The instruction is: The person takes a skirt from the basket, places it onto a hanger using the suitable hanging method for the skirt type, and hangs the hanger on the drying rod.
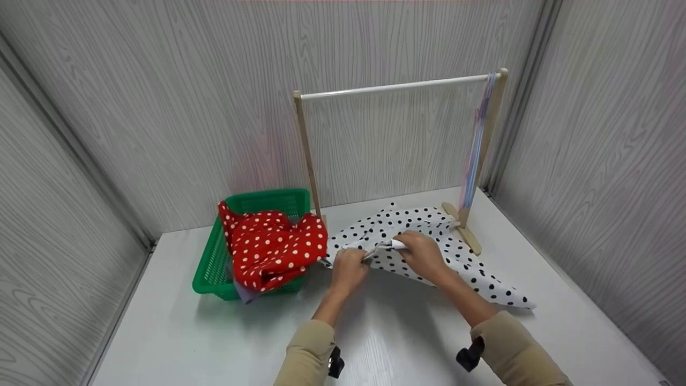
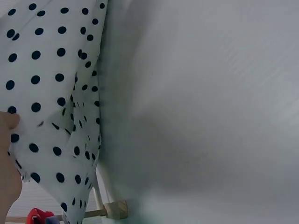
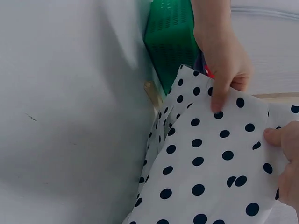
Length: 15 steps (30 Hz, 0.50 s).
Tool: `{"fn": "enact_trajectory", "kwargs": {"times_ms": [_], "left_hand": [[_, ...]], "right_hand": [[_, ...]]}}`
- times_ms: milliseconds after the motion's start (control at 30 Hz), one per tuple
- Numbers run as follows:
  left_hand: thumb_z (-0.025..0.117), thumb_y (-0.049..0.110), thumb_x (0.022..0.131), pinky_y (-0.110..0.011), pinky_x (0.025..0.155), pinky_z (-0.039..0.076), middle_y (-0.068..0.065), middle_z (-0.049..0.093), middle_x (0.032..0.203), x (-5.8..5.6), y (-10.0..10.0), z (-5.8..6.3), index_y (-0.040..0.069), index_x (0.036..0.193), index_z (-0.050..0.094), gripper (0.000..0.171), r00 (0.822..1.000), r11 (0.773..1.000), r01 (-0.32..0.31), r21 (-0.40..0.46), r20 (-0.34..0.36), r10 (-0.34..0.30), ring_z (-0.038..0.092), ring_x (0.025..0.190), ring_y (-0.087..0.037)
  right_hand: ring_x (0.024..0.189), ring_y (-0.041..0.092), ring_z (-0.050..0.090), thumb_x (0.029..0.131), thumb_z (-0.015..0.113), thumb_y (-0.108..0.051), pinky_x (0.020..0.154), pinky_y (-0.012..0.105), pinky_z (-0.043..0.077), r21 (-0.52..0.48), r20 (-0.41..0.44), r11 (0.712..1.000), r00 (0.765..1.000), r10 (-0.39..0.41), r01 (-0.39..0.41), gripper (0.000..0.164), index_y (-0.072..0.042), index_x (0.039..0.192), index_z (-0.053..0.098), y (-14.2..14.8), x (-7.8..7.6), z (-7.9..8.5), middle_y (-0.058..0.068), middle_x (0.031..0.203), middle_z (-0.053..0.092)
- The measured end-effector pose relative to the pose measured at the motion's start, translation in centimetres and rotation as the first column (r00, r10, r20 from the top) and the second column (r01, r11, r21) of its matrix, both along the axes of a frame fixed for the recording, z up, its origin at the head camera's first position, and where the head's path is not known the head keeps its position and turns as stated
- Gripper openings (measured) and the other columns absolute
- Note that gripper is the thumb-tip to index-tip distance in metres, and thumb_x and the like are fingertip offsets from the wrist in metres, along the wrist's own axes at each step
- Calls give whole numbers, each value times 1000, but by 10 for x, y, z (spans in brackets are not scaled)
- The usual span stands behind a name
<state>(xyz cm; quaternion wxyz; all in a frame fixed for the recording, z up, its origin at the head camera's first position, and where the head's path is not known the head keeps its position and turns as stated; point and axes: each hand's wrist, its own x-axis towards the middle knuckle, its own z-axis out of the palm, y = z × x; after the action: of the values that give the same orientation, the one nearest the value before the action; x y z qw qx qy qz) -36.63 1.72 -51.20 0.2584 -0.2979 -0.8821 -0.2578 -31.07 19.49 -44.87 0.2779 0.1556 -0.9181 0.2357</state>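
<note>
A white cloth with black polka dots point(image 1: 466, 257) spreads across the table in front of the rack, part of it lifted. My left hand point(image 1: 349, 268) pinches its upper edge, thumb on the near face. Just to the right, my right hand point(image 1: 423, 256) pinches the same edge. The right wrist view has the left hand point(image 3: 229, 63) above and the right hand point(image 3: 287, 163) at the right side, the dotted cloth point(image 3: 210, 154) hanging from both. In the left wrist view the cloth point(image 2: 46, 88) falls in folds beside the left hand point(image 2: 7, 158).
A green basket point(image 1: 214, 268) stands at the left, with a red cloth with white dots point(image 1: 273, 246) draped over it. Behind the white cloth rises a wooden rack with a white rod point(image 1: 396, 87). Pale blue and pink strands point(image 1: 477, 139) hang at the rod's right end.
</note>
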Motion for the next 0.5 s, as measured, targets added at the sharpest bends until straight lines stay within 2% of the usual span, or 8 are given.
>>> {"fn": "enact_trajectory", "kwargs": {"times_ms": [100, 233, 367, 500], "left_hand": [[69, 1, 65, -36, 71, 43, -2, 67, 75, -8, -5, 4, 11, 71, 65, 12, 999, 998, -36, -60, 0, 36, 63, 75, -20], [67, -3, 64, -39, 67, 44, -5, 69, 78, -15, -10, 7, 10, 79, 68, 20, 996, 992, -75, -99, 45, 80, 64, 74, -24], [68, 2, 66, -41, 61, 44, -9, 66, 67, -16, -10, 7, 7, 71, 64, 8, 994, 987, -102, -128, 31, 107, 62, 62, -28], [69, 8, 68, -40, 56, 43, -8, 63, 62, -15, -8, 10, 8, 64, 61, 10, 994, 983, -100, -154, 18, 104, 59, 57, -27]], "right_hand": [[74, 20, 63, 77, 69, 2, 66, 35, 51, -3, -85, 1000, 996, 12, -12, 9, -5, 84, 69, 10, 0, 11, 6, 80, 66], [75, 22, 63, 80, 67, 2, 65, 37, 50, -32, -154, 999, 987, 35, -40, 8, -2, 86, 69, 23, -2, 29, 9, 80, 65], [76, 23, 63, 80, 66, 3, 67, 39, 49, -60, -214, 996, 975, 51, -66, 7, 0, 86, 69, 36, -5, 44, 10, 80, 65], [75, 22, 62, 80, 66, 3, 66, 39, 49, -78, -234, 995, 971, 43, -63, 8, 0, 87, 69, 46, -5, 55, 10, 81, 65]]}}
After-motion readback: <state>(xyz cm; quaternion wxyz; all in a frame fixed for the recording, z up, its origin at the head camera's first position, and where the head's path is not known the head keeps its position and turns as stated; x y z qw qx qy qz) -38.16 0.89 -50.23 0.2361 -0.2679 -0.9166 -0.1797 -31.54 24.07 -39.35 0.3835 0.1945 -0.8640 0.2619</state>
